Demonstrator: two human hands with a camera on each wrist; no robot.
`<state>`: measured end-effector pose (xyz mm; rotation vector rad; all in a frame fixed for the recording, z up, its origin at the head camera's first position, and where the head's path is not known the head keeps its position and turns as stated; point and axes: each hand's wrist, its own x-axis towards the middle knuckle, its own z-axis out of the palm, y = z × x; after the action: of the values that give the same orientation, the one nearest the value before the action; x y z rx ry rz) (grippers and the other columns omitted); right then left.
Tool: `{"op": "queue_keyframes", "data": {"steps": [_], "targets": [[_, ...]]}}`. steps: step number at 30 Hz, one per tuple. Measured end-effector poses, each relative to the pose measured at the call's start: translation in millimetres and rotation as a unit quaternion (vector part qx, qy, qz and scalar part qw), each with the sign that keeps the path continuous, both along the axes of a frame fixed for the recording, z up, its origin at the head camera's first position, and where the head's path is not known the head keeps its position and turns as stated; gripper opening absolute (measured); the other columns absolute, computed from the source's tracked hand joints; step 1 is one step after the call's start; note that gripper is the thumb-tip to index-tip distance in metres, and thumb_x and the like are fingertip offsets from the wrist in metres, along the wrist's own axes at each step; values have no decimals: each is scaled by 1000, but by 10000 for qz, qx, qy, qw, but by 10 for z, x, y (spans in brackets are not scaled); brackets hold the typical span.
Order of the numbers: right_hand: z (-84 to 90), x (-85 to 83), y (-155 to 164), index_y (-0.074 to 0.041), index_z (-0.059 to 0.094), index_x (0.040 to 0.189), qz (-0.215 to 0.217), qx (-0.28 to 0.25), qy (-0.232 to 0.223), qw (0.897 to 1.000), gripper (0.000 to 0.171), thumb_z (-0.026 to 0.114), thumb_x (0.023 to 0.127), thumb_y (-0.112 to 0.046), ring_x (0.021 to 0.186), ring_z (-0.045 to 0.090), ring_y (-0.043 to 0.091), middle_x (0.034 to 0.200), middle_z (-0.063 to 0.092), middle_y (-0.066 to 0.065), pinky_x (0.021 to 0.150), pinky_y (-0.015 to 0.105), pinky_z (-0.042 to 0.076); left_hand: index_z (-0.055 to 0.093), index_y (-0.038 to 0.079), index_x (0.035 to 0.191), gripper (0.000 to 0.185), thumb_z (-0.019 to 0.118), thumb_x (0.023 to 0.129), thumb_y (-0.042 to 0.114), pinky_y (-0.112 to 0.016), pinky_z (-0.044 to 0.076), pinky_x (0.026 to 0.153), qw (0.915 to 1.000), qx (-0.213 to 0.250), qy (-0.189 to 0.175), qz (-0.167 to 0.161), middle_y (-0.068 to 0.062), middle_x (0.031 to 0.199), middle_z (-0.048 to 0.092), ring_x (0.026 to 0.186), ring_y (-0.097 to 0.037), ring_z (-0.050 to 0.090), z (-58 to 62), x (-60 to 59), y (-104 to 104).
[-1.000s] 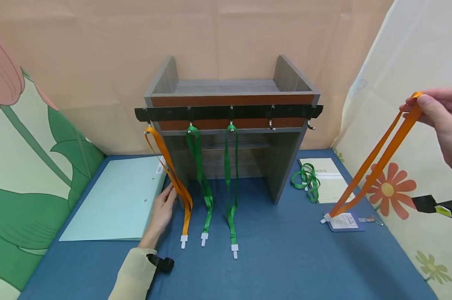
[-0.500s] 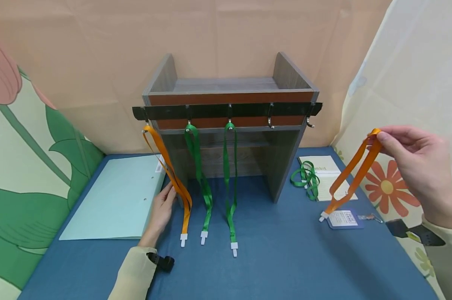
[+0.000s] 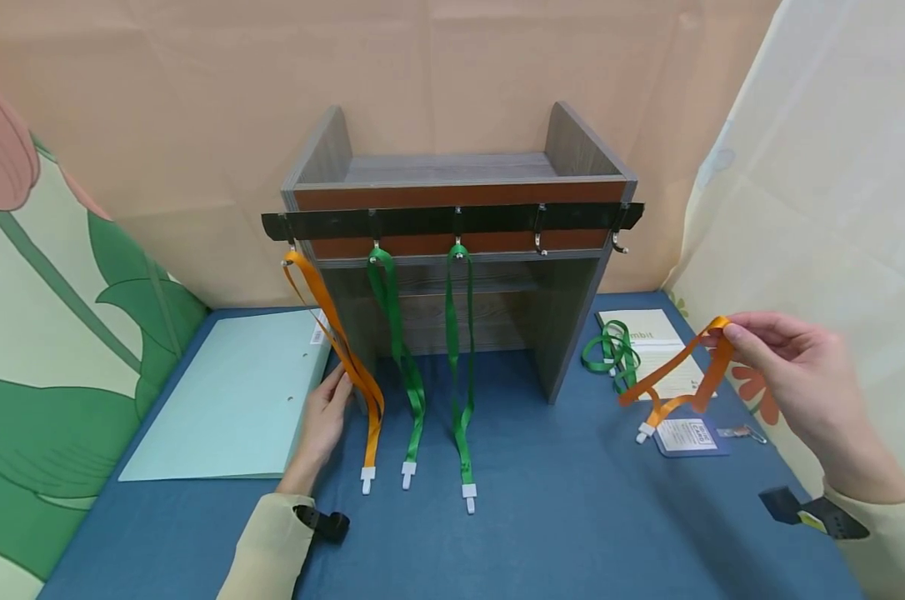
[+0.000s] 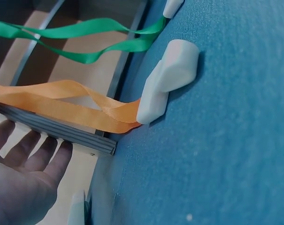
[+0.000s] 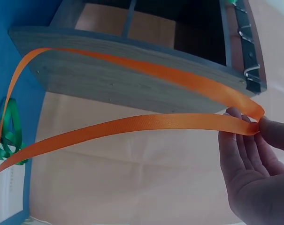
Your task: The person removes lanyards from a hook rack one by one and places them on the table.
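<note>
My right hand (image 3: 790, 375) pinches the top loop of an orange lanyard (image 3: 666, 367) between thumb and fingertips. The strap sags in a bent loop, and its white clip (image 3: 646, 432) touches down beside a blue badge holder (image 3: 688, 437). In the right wrist view, both strands of the orange strap (image 5: 146, 121) run left from the fingertips. At the shelf unit's left side panel (image 4: 71, 133), my left hand (image 3: 325, 425) touches the outer edge with fairly straight fingers. Close by hangs another orange lanyard (image 3: 336, 329) on the leftmost hook.
Two green lanyards (image 3: 396, 325) hang from hooks on a black rail (image 3: 497, 218); its two right hooks (image 3: 539, 243) are bare. A coiled green lanyard (image 3: 612, 354) lies partly on a notebook (image 3: 658, 333). The pale folder (image 3: 227, 400) lies at left on the blue tabletop (image 3: 497, 550).
My right hand has moved down and left with the orange lanyard's loop, so the strap has gone from taut to slack. My left hand has stayed by the panel.
</note>
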<state>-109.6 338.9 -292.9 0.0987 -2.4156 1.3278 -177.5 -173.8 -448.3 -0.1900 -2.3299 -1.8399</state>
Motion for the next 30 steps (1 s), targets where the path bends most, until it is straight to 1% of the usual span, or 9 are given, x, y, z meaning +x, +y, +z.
{"op": "queue_keyframes", "data": {"steps": [2,5,6,9,11,13,19,27,30], "targets": [[-29,23,-15,0,66,111,-39,84,-149,9998,23,65,92,-13,68,65,8,87,70,-7,46,23,50,37,-1,145,44,38,105,18,-41,44,96,10000,-57,60,-28,-21,139,45,117,-29,49,-9,-9,-3],[-64,49,-43,-2,66,113,-8,143,-355,9993,26,65,92,-17,73,65,8,90,71,-3,46,27,46,38,2,145,44,38,105,19,-31,46,93,10000,1,81,-22,-19,140,46,117,-27,49,-123,-70,-39],[-75,53,-48,-2,65,115,39,105,-425,9990,27,64,93,-18,77,66,8,92,71,0,50,27,46,39,3,145,44,38,105,20,-26,46,92,10000,8,95,-13,-18,139,46,116,-25,50,-166,-92,-51],[-119,47,-52,0,64,116,148,-28,-497,9986,29,64,93,-17,87,67,9,96,71,6,68,16,47,40,9,146,44,39,105,24,-17,45,88,9999,87,82,35,-13,139,48,114,-20,50,-293,-150,-82],[-161,34,-39,2,63,116,216,-149,-489,9985,29,63,93,-15,87,67,10,96,71,8,77,13,47,41,9,146,44,39,105,26,-15,44,87,9999,53,126,62,-13,138,48,112,-18,51,-314,-154,-83],[-214,13,-17,4,63,115,272,-219,-417,9985,28,63,93,-13,87,68,11,95,71,8,76,15,49,40,7,146,44,38,105,24,-17,45,88,9999,20,117,64,-15,138,48,111,-18,51,-275,-132,-72],[-379,-56,70,4,62,116,133,-279,-529,9981,31,64,93,-17,86,67,6,94,72,1,74,15,51,39,1,145,43,38,105,19,-28,46,93,9999,-49,-53,72,-18,138,47,112,-22,51,12,12,18],[-621,-153,355,0,61,119,-119,-250,-1027,9943,40,63,93,-30,86,64,2,96,71,-4,71,16,52,38,1,145,44,38,105,19,-35,45,96,10000,11,-56,-19,-18,139,46,115,-26,49,3,0,18],[-702,-191,453,2,60,120,-194,-244,-1116,9933,43,64,92,-31,84,64,2,96,70,-4,70,15,51,37,1,145,44,38,105,19,-31,46,94,10000,13,-25,-30,-18,139,46,116,-26,49,-4,-6,10]]}}
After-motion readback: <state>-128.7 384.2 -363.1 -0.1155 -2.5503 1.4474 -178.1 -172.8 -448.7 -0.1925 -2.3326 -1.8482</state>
